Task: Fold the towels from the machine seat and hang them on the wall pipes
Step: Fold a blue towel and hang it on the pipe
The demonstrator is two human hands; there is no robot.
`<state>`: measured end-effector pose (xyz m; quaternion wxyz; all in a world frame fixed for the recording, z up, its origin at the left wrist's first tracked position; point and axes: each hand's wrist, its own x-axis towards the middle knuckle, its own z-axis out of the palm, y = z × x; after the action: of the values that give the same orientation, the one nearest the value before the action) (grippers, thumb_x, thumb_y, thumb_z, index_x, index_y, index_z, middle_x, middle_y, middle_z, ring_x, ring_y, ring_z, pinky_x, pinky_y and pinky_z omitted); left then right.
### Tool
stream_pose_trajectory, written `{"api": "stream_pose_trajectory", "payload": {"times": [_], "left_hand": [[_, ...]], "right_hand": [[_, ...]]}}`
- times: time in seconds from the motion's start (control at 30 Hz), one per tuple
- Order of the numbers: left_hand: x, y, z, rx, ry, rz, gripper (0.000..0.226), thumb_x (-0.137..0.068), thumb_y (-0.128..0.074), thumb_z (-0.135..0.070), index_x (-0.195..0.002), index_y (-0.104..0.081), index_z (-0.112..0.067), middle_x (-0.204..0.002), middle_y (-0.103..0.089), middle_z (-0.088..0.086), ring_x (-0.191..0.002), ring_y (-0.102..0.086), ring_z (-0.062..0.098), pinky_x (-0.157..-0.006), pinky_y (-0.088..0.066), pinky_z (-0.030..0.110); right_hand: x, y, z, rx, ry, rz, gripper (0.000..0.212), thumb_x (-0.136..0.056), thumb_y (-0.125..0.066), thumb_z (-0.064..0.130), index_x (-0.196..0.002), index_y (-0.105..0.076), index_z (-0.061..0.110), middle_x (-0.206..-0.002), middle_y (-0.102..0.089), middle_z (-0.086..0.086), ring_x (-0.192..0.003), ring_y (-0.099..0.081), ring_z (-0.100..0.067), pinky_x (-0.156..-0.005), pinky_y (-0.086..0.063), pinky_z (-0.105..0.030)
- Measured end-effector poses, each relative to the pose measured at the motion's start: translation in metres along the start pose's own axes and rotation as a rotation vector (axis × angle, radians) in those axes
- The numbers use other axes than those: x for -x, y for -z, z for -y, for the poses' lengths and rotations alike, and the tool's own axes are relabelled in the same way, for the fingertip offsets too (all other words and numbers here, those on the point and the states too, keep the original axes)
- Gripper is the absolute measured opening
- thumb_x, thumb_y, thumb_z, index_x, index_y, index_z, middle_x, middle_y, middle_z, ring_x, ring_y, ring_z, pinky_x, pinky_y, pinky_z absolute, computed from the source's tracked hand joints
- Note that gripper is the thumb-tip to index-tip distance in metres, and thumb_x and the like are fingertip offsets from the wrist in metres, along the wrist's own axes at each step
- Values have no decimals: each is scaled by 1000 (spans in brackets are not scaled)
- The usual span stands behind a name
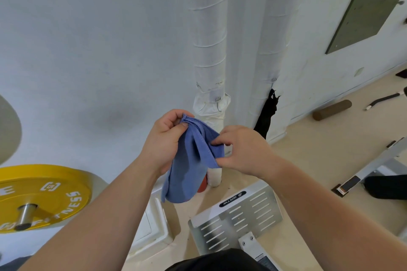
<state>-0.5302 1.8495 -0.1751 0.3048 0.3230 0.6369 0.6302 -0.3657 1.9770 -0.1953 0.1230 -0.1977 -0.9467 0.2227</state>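
A blue towel [187, 169] hangs in front of me, bunched into loose folds. My left hand [164, 141] pinches its gathered top corner between thumb and fingers. To the right, my right hand [243, 149] pinches the towel's right edge. Two white wrapped wall pipes stand upright just behind the towel: the left pipe [209, 46] and the right pipe [272, 50]. The machine seat is not in view.
A yellow weight plate [44, 193] on a steel bar sits at lower left. A perforated metal footplate [237, 215] lies on the floor below my hands. A black cloth [266, 114] hangs by the right pipe. A brown roller [331, 109] lies on the floor at right.
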Motion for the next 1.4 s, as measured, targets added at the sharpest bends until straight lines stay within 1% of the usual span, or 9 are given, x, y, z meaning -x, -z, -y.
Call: {"api": "stream_pose_trajectory", "payload": {"times": [0.17,0.53,0.63,0.73,0.93,1.07,1.17,1.3,1.4], "left_hand": [[4,-1,10,64,54,-39,25,-100,-48,2,-92,-66,-15,-81,-70,3,-78,-62,18,-79,-51,33],[5,5,16,376,150,-46,22,-102,-45,-1,-93,-61,-12,-82,-66,4,-73,-64,15,-68,-55,24],[3,16,28,236,155,-78,23,-102,-47,-1,-93,-63,-14,-82,-65,3,-74,-60,15,-68,-50,24],[1,24,43,-129,117,-82,27,-98,-51,5,-95,-68,-15,-84,-72,-1,-78,-64,13,-74,-52,27],[7,23,52,-321,112,-60,32,-97,-48,7,-101,-72,-13,-92,-76,2,-82,-68,13,-77,-56,33],[9,15,53,-198,105,-76,37,-100,-46,4,-106,-68,-26,-90,-68,23,-72,-55,25,-65,-46,40],[11,10,45,-124,65,-76,44,-100,-46,5,-109,-69,-31,-87,-74,6,-70,-61,14,-61,-49,22],[7,7,32,-258,11,-14,42,-98,-50,3,-96,-77,-29,-97,-76,-16,-91,-68,1,-80,-52,13],[0,8,28,-333,1,-21,39,-92,-52,4,-88,-75,-27,-84,-75,-15,-73,-63,3,-66,-50,16]], "right_hand": [[-5,-9,0,199,15,93,24,-82,-64,45,-103,-73,39,-93,-58,7,-87,-60,-18,-67,-51,-32],[-7,-24,2,79,97,42,11,-85,-64,25,-83,-75,21,-82,-58,2,-79,-52,-17,-63,-33,-28],[-5,-19,-2,54,82,-10,9,-81,-66,20,-82,-74,18,-84,-61,3,-79,-59,-21,-63,-39,-30],[1,-15,-8,-45,65,-66,7,-78,-64,17,-82,-69,17,-88,-63,3,-76,-60,-20,-68,-50,-35],[12,-5,-18,-258,27,-87,11,-95,-59,9,-93,-58,20,-116,-58,3,-98,-56,-10,-84,-44,-17],[20,2,-23,-339,-103,6,15,-99,-55,10,-92,-54,23,-81,-63,5,-71,-55,-10,-67,-42,-16],[22,8,-32,-429,-173,-57,20,-89,-62,3,-85,-63,22,-66,-63,-1,-61,-55,-14,-63,-45,-22],[17,20,-36,-381,-201,-62,35,-85,-55,-1,-83,-72,29,-63,-65,8,-60,-59,-8,-62,-47,-16],[15,26,-36,-360,-214,-1,33,-87,-54,1,-83,-75,25,-68,-68,5,-60,-61,-3,-62,-47,-17]]}}
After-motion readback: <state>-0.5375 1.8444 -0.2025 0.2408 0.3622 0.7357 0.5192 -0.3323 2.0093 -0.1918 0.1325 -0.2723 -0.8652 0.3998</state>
